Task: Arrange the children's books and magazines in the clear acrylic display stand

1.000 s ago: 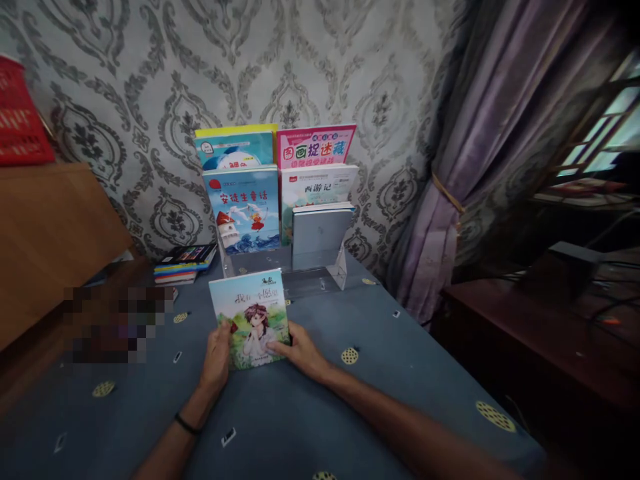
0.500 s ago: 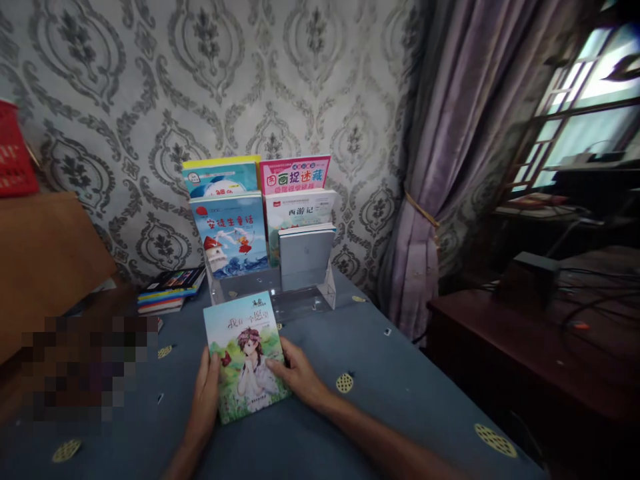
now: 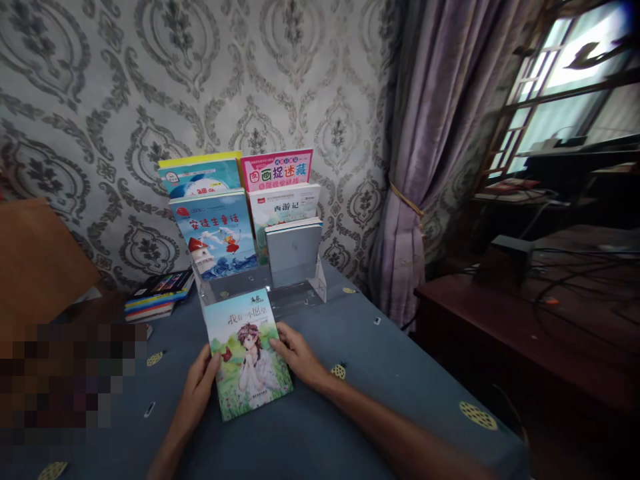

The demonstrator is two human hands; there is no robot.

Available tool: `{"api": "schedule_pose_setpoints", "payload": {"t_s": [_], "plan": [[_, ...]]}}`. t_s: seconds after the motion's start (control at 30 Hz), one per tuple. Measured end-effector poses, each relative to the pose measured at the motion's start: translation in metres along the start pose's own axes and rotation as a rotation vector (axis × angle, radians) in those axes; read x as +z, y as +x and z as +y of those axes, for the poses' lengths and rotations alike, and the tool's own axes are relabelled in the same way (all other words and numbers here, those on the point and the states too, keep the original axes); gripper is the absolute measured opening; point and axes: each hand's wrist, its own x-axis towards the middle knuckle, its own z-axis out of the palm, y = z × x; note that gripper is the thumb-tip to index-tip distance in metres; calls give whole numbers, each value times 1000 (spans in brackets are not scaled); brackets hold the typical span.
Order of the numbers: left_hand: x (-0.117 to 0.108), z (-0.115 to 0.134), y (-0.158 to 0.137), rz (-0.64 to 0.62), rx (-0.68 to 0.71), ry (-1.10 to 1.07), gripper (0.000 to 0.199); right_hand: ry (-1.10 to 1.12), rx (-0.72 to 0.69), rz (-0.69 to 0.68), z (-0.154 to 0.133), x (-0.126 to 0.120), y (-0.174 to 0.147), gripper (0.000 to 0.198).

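A paperback book (image 3: pixel 250 360) with a drawn figure on a green and sky-blue cover is held face up between both hands. My left hand (image 3: pixel 200 373) grips its left edge, thumb on the cover. On the right edge, my right hand (image 3: pixel 295 350) has its thumb on the front and its fingers behind, mostly hidden. Just beyond stands a clear acrylic book rack (image 3: pixel 320 280) with books in tiers: a blue storybook (image 3: pixel 217 233), a teal book (image 3: pixel 200 175), a pink book (image 3: pixel 277 167), a white book (image 3: pixel 285 200) and a grey-covered book (image 3: pixel 294 250).
A stack of books (image 3: pixel 159 293) lies left of the rack by the wall. A cardboard box (image 3: pixel 40 260) stands at the far left. The blue patterned tablecloth (image 3: pixel 390 387) covers the table. To the right are a purple curtain (image 3: pixel 415 167) and a dark red table (image 3: pixel 470 307) with cables.
The view has turned slightly right, so the rack and wall sit further left. Both hands still hold the book, which is a little nearer the rack in the picture.
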Motion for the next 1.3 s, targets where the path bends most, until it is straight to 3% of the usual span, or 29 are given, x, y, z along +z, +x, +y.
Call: {"api": "schedule_pose_setpoints", "payload": {"t_s": [0.3, 0.53, 0.8, 0.9, 1.07, 1.23, 1.3], "plan": [[5, -4, 0, -93, -29, -126, 55, 140, 77, 18, 6, -3, 6, 49], [5, -9, -4, -107, -156, -345, 61, 312, 225, 17, 3, 0, 4, 46], [7, -7, -5, -93, -201, -378, 61, 323, 280, 12, 3, 0, 5, 47], [3, -5, -8, -118, -258, -343, 60, 254, 306, -5, -3, -2, 4, 49], [-7, -6, -17, -339, -354, -202, 64, -33, 346, -88, -21, -14, -18, 48], [-8, -10, -22, -375, -425, -79, 102, -297, 446, -257, -30, -31, -41, 43], [-6, -8, -22, -394, -438, -46, 111, -506, 415, -245, -32, -33, -41, 41]]}}
